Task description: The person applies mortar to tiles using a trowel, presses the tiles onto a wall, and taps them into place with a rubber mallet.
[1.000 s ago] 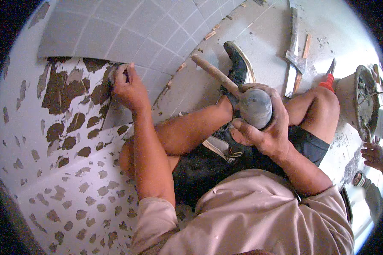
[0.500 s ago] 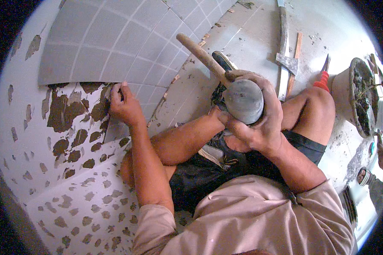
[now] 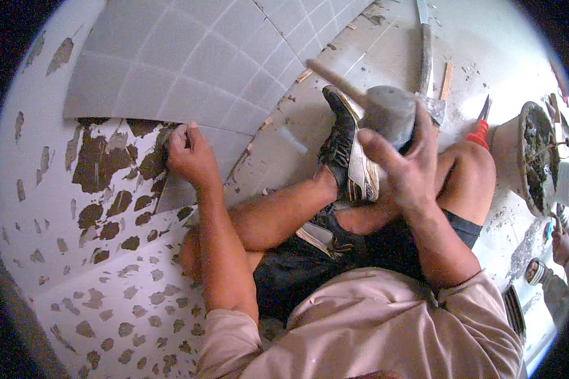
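My left hand is closed at the lower edge of a large grey wall tile with a pale grid on its face. Its fingertips meet near the tile's edge; what they pinch, if anything, is hidden. Beside it, dark mortar patches show on the bare white wall. In front of my right hand is a rubber mallet, its grey head blurred and its wooden handle toward the upper left. The right hand's fingers are spread, with the thumb apart and the other fingers along the head's right side.
A hatchet-like tool and a wood strip lie on the floor. A red-handled pointed tool is by my right knee. A bucket of mortar stands at right. Another person's hand shows at the far right.
My right hand has loosened from around the mallet head and its fingers have spread. The mallet has moved up and right, away from my body. My left hand stays at the tile edge.
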### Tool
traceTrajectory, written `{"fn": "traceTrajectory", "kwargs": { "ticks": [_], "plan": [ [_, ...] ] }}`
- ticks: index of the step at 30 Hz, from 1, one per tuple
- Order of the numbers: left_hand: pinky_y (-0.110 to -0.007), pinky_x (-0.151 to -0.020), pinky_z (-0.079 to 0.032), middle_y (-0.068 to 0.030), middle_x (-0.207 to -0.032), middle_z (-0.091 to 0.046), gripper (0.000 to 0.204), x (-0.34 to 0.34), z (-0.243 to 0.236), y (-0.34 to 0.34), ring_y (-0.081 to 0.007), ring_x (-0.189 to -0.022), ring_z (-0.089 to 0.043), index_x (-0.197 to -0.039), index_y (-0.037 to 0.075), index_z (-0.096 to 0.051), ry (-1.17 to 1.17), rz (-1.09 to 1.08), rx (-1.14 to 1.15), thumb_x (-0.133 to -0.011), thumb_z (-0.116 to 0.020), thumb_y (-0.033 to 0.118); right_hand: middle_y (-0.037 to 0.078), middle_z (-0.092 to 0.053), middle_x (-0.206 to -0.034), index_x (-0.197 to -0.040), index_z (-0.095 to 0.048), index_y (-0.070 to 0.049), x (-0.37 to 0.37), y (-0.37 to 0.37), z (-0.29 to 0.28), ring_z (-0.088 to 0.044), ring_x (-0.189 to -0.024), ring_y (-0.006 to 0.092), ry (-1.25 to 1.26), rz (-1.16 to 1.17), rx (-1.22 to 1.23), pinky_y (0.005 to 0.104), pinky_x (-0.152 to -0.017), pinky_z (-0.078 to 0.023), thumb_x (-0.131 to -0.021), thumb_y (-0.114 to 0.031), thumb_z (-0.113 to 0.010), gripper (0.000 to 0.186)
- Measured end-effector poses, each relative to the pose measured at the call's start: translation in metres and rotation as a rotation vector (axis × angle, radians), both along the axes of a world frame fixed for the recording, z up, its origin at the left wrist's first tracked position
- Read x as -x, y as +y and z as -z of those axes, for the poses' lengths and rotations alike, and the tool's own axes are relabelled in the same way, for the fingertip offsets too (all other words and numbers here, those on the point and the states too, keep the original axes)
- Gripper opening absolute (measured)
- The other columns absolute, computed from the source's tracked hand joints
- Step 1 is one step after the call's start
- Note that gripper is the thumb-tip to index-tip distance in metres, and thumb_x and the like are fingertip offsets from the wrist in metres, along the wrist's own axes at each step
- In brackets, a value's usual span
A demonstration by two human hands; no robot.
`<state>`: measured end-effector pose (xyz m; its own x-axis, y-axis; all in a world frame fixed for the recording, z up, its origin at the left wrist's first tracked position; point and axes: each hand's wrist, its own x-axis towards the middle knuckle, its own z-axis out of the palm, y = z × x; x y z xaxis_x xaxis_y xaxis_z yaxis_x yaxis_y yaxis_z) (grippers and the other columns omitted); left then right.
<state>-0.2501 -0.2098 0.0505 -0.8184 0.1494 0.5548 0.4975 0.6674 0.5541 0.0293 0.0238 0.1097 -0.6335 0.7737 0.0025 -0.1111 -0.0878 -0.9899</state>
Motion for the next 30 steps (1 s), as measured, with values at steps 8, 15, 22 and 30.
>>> {"fn": "traceTrajectory", "kwargs": {
  "ticks": [8,15,22,30],
  "plan": [
    [-0.033,-0.064,-0.052,-0.0133,-0.084,-0.070,0.015,-0.005,0.001,0.007,-0.0222,-0.068,-0.065,-0.097,-0.004,-0.066,-0.232,0.056,-0.195,-0.092,-0.066,0.010,0.013,-0.068,-0.107,-0.130,-0.056,0.000,-0.024,0.039,-0.025,-0.067,-0.098,0.0216,-0.396,0.272,-0.368,0.0326,-0.085,-0.053,-0.075,-0.020,-0.085,0.066],
    [-0.035,-0.067,-0.054,-0.0141,-0.085,-0.071,0.014,0.000,0.011,0.007,-0.0235,-0.072,-0.066,-0.097,-0.003,-0.067,0.012,0.034,-0.090,-0.092,-0.067,0.010,0.010,-0.069,-0.091,-0.120,-0.064,0.001,-0.022,0.075,-0.012,-0.065,-0.076,0.0156,-0.358,0.175,-0.184,0.0269,-0.063,-0.052,-0.080,-0.027,-0.083,0.053],
    [-0.036,-0.068,-0.055,-0.0142,-0.091,-0.070,0.013,-0.001,0.006,0.002,-0.0250,-0.074,-0.068,-0.096,-0.002,-0.067,0.150,0.028,0.015,-0.089,-0.070,0.008,0.009,-0.070,-0.096,-0.121,-0.065,0.001,-0.011,0.085,0.002,-0.065,-0.081,0.0153,-0.286,0.136,-0.228,0.0267,-0.070,-0.051,-0.080,-0.031,-0.084,0.056],
    [-0.035,-0.069,-0.055,-0.0127,-0.093,-0.070,0.020,-0.028,-0.006,-0.001,-0.0251,-0.077,-0.068,-0.105,0.000,-0.066,-0.218,-0.034,-0.299,-0.089,-0.071,0.011,0.010,-0.068,-0.111,-0.130,-0.058,0.000,-0.010,0.084,-0.004,-0.064,-0.097,0.0173,-0.336,-0.018,-0.360,0.0289,-0.082,-0.050,-0.083,-0.031,-0.081,0.060]
  ]
}}
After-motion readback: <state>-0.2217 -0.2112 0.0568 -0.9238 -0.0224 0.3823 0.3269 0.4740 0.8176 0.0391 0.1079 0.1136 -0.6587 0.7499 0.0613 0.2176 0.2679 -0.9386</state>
